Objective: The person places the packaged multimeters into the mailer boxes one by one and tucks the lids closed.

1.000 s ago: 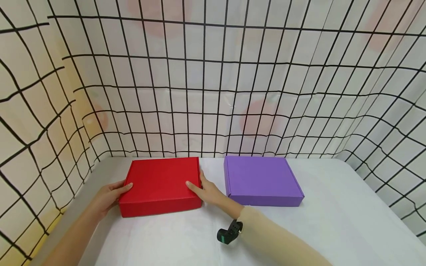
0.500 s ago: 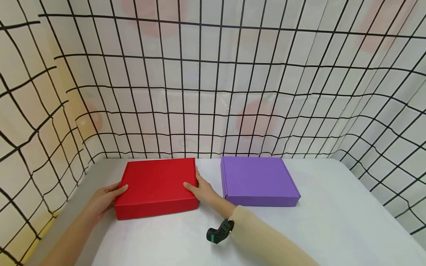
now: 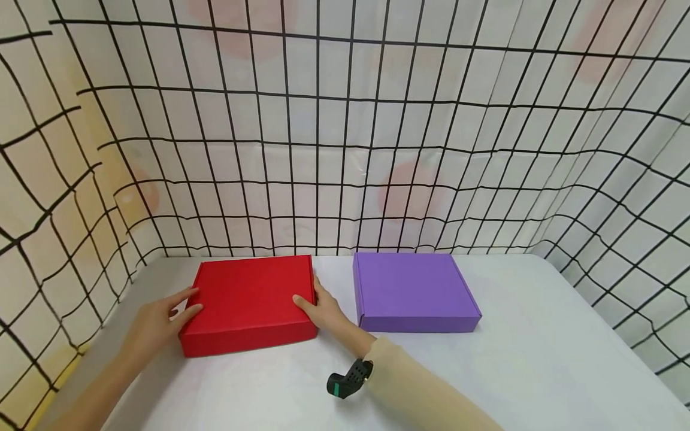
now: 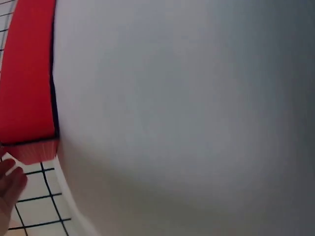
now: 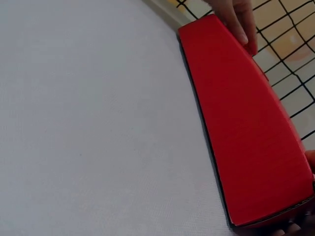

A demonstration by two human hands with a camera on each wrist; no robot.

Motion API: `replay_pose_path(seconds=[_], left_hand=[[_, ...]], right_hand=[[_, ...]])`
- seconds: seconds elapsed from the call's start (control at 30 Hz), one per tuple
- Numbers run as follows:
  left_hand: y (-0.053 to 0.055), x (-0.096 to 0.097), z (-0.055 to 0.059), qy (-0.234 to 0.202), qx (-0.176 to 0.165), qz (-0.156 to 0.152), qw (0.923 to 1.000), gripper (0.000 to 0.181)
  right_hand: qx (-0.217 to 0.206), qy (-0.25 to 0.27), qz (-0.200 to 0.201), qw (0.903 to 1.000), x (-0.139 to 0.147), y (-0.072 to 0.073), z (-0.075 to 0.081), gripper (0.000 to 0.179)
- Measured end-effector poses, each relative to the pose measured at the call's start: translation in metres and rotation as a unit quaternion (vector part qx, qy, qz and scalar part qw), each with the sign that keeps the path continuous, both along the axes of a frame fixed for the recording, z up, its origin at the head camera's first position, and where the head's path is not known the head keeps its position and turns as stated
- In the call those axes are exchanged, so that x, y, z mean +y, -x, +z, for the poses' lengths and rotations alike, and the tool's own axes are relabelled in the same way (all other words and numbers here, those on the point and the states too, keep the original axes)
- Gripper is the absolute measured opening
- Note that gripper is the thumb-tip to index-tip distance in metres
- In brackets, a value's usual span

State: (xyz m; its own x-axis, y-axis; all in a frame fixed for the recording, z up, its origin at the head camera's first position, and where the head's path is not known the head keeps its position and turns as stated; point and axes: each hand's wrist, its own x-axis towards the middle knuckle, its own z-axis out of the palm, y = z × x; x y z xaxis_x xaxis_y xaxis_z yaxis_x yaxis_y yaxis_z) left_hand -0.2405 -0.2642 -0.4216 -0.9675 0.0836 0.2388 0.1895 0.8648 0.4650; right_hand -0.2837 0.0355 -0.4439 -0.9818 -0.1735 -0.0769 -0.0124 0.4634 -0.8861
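A closed red cardboard box (image 3: 248, 293) lies on the white table, slightly turned. At its left edge my left hand (image 3: 153, 323) has thumb and forefinger against the lid's edge, pinching there; the other fingers are mostly hidden. My right hand (image 3: 330, 311) grips the right side, thumb on top and fingers down the side wall. In the right wrist view the front wall of the red box (image 5: 236, 118) fills the right part, with the left hand (image 5: 236, 17) at its far end. The left wrist view catches only some left fingers (image 4: 12, 184) beside the box corner.
A closed purple box (image 3: 412, 287) lies right of the red one, a small gap from my right hand. Black wire grid (image 3: 345, 143) over pale cloth walls the back and both sides. A black strap-like device (image 3: 349, 378) hangs at my right wrist.
My left forefinger has risen from the side to the lid's edge, and the left hand has shifted slightly. The right hand keeps its grip. The whole view has slid a little leftward.
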Motion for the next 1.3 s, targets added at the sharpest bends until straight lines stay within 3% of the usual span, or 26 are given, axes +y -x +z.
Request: replay_pose_path(seconds=[0.1, 0.17, 0.27, 0.43, 0.63, 0.73, 1.0, 1.2, 1.3], left_hand=[[-0.004, -0.004, 0.004, 0.091, 0.052, -0.050, 0.9932, 0.045], [-0.006, -0.007, 0.008, 0.144, 0.059, -0.088, 0.9839, 0.047], [-0.010, -0.011, 0.014, 0.202, 0.032, -0.125, 0.9709, 0.056], [-0.011, -0.010, 0.029, 0.264, -0.010, -0.151, 0.9526, 0.072], [-0.003, -0.001, 0.045, 0.283, -0.084, -0.144, 0.9444, 0.081], [-0.001, 0.002, 0.049, 0.291, -0.103, -0.136, 0.9412, 0.082], [0.002, 0.009, 0.050, 0.309, -0.073, -0.168, 0.9332, 0.054], [0.002, 0.008, 0.047, 0.272, -0.088, -0.167, 0.9435, 0.067], [0.001, 0.008, 0.046, 0.277, -0.077, -0.171, 0.9423, 0.068]], right_hand=[[0.007, 0.005, -0.004, 1.0000, -0.001, -0.002, -0.001, 0.076], [0.010, 0.005, -0.006, 0.9999, -0.001, -0.002, -0.001, 0.076], [0.010, 0.002, -0.006, 0.9999, -0.001, -0.001, -0.002, 0.076], [0.009, -0.005, -0.006, 0.9999, -0.002, -0.001, -0.002, 0.076], [0.015, -0.005, 0.001, 0.9999, 0.000, -0.002, -0.001, 0.076], [0.020, -0.009, 0.004, 0.9998, 0.000, -0.002, -0.001, 0.075], [0.016, -0.015, 0.012, 0.9997, -0.001, 0.001, -0.001, 0.076], [0.011, -0.024, 0.001, 0.9996, 0.003, 0.002, 0.000, 0.075], [0.010, -0.029, 0.005, 0.9995, 0.004, 0.002, -0.001, 0.075]])
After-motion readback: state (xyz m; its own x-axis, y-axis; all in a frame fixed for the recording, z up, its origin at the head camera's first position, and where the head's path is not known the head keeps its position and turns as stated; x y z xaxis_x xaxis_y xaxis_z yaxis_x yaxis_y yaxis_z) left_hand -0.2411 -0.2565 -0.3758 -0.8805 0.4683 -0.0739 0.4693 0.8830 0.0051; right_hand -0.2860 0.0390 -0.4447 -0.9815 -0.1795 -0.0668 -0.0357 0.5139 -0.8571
